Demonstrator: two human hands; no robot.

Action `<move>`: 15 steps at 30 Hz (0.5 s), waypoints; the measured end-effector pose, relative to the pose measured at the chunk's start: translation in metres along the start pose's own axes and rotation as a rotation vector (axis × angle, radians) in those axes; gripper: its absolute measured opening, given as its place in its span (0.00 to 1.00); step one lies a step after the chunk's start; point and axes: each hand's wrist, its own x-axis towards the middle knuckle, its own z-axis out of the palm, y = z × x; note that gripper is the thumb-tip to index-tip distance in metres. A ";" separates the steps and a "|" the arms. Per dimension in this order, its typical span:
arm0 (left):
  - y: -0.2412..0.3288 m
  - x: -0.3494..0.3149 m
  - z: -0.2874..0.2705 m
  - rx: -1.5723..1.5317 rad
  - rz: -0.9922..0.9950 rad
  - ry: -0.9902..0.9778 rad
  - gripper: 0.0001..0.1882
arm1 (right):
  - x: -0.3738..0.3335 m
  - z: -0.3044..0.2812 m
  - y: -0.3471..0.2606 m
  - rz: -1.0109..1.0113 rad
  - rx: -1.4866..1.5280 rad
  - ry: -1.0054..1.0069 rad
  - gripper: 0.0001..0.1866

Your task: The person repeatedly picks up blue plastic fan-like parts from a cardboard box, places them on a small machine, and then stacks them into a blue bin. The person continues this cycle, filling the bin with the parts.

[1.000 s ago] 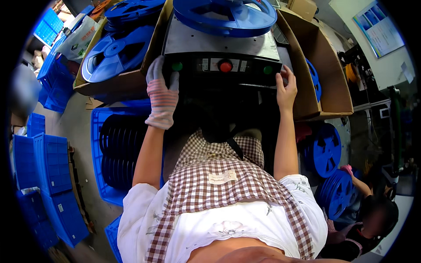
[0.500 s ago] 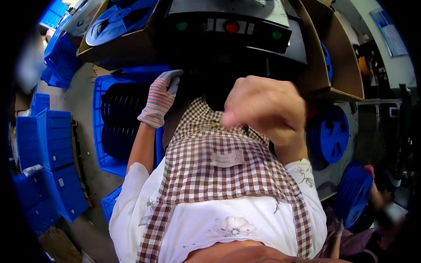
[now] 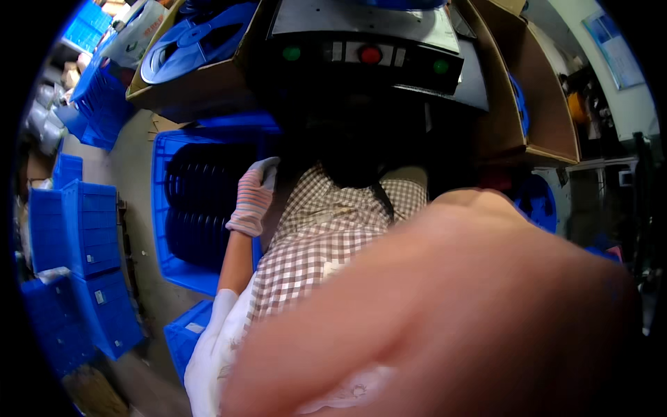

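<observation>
My left hand [image 3: 253, 197], in a striped knit glove with grey fingers, is beside my lap at the near edge of a blue crate. Its fingers are curled in, and no held thing shows. My bare right hand [image 3: 445, 299] looms huge and blurred close to the head camera, covering much of the lower right. Motion smears its fingers, so I cannot see whether it holds anything. The blue crate [image 3: 158, 208] holds rows of black discs [image 3: 198, 229]. Behind the right hand, part of my checked apron [image 3: 299, 257] shows.
Ahead stands a machine panel [image 3: 347, 59] with a red button and two green ones. Cardboard boxes flank it, the left one [image 3: 187, 94] holding blue reels [image 3: 198, 42]. Stacked blue bins [image 3: 90, 229] stand at far left. Another blue reel [image 3: 535, 201] is at the right.
My right hand has come up from in front of the apron to right before the camera. My left hand has drawn slightly back toward me. The view has shifted a little.
</observation>
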 end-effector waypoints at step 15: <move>-0.003 -0.024 -0.068 0.603 -0.020 0.115 0.12 | -0.019 -0.061 0.139 0.615 -0.249 0.416 0.16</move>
